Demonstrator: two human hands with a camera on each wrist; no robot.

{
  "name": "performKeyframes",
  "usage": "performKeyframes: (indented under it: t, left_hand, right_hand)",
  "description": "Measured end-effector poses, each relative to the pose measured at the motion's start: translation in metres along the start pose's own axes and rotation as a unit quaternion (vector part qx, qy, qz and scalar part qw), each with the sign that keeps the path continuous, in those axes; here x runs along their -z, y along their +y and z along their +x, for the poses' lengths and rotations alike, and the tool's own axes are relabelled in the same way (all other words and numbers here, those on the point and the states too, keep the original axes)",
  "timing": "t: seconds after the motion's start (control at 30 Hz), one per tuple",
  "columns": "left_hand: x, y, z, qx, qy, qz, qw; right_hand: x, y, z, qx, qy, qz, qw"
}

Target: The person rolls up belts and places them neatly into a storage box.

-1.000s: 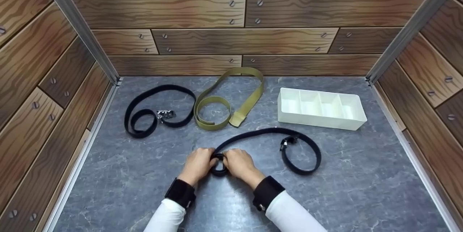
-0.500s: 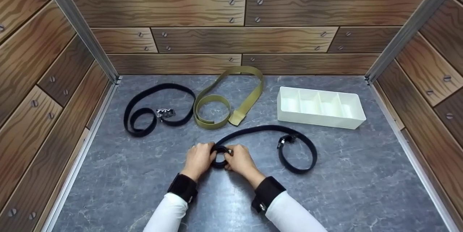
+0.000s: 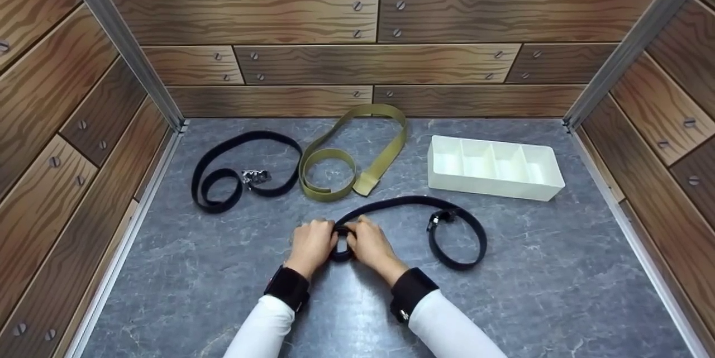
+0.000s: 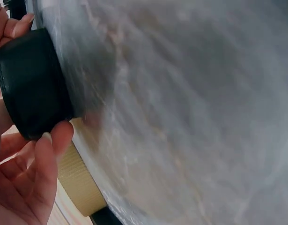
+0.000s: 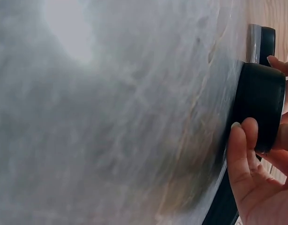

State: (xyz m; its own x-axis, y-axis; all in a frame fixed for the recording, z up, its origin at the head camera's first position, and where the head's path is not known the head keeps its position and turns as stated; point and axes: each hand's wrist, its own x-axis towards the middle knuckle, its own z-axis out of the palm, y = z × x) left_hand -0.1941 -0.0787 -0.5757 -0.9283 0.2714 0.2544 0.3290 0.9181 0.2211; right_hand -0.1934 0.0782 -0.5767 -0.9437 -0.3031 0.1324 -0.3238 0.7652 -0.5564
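Note:
A black belt (image 3: 410,200) curves over the grey tabletop in the head view, its near-left end rolled into a small coil. Pressed to the coil's left side, my left hand (image 3: 313,243) pinches it between thumb and fingers. My right hand (image 3: 372,243) pinches the opposite side. Close up in the left wrist view, the coil (image 4: 33,84) stands on its edge, with the fingertips of the left hand (image 4: 33,183) at its lower rim. The right wrist view has the right hand (image 5: 256,187) with fingertips against the coil (image 5: 261,101). The belt's buckle (image 3: 437,220) lies in a loose loop at right.
Behind the hands lie an olive webbing belt (image 3: 391,160), partly coiled, and another black belt (image 3: 251,135) with a silver buckle (image 3: 256,176). A white divided tray (image 3: 494,186) stands at back right. Wood-patterned walls (image 3: 368,65) enclose the back and sides.
Both hands and the coil have shifted slightly forward. The belt's buckle loop has slid a little to the left. The right hand's fingers have changed place on the coil.

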Motion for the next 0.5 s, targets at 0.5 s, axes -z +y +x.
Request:
performKeyframes:
  t: [0.5]
  left_hand:
    - [0.0013, 0.0090, 0.0004, 0.018, -0.019, -0.046, 0.9986]
  right_hand:
    - [0.0046, 0.0007, -0.0098, -0.047, -0.048, 0.071, 0.995]
